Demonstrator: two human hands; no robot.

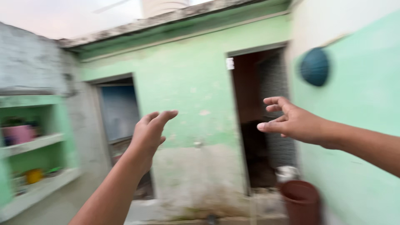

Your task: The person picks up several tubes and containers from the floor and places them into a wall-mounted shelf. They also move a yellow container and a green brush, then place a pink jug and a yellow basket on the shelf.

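While both hands are spread and hold nothing, left hand (151, 130) and right hand (291, 121), the blurred reddish-brown plastic bucket (301, 201) at five o'clock looks light, probably rigid; its rim suits gripping.

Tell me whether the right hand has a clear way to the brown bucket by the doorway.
Probably yes: the right hand is open and empty, nothing between it and the brown bucket below.

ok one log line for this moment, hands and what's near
left hand open, raised, empty | right hand open, raised, empty | ahead: green wall, dark doorway | brown bucket low right
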